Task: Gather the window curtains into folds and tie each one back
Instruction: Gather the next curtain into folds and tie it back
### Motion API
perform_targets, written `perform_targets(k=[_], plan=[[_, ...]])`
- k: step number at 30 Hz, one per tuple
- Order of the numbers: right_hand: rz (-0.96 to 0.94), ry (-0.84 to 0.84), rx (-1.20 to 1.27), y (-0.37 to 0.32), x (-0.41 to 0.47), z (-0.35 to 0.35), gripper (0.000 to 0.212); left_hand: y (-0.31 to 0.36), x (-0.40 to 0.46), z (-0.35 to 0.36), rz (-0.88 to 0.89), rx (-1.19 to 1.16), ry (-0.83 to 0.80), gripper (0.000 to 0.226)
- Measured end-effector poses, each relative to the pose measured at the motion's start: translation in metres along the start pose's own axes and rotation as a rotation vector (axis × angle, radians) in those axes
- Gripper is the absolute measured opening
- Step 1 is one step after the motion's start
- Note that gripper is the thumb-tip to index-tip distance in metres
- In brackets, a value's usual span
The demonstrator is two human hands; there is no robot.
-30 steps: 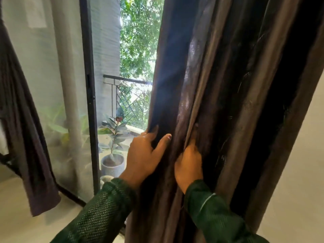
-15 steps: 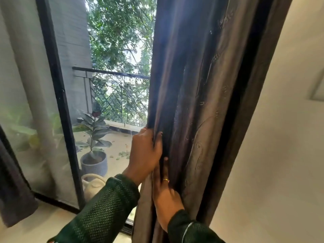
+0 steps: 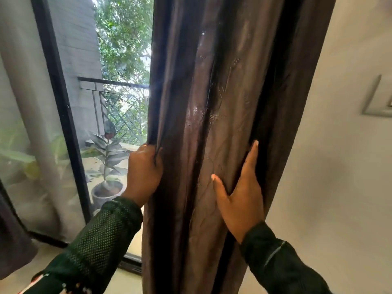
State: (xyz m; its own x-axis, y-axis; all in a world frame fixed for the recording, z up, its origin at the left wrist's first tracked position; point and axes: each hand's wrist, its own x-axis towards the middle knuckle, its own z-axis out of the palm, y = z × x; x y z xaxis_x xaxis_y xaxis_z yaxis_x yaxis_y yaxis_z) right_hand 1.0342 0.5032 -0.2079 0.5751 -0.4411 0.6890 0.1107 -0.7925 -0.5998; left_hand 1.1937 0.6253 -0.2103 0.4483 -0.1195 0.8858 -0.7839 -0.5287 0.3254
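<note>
A dark brown curtain [image 3: 222, 92] hangs bunched in vertical folds down the middle of the view, next to the white wall. My left hand [image 3: 144, 172] grips the curtain's left edge, fingers curled around the gathered fabric. My right hand [image 3: 241, 192] lies flat on the curtain's right side, thumb spread, fingers reaching into a deep fold. A second dark curtain [image 3: 12, 240] shows only as a corner at the far left bottom. No tie-back is visible.
A glass sliding door with a black frame [image 3: 61, 115] stands at left, a sheer drape behind the glass. Outside are a potted plant [image 3: 108, 183] and a balcony railing [image 3: 114, 83]. A switch plate [image 3: 377, 96] sits on the white wall at right.
My right hand has moved from beside the left hand out to the curtain's right side. The left hand keeps its grip on the left edge. The view shifted closer and rightward.
</note>
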Motion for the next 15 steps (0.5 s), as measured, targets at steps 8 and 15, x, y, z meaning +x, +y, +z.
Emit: perform_targets(k=[8,15], plan=[[0.166,-0.285,-0.214,0.012,0.003,0.047,0.077,0.023,-0.014,-0.003,0.102,-0.068,-0.014,0.021],[-0.112,-0.164,-0.586,-0.006,-0.031,0.088,0.080,0.025,-0.018,-0.028,0.089,-0.172,-0.067,0.036]])
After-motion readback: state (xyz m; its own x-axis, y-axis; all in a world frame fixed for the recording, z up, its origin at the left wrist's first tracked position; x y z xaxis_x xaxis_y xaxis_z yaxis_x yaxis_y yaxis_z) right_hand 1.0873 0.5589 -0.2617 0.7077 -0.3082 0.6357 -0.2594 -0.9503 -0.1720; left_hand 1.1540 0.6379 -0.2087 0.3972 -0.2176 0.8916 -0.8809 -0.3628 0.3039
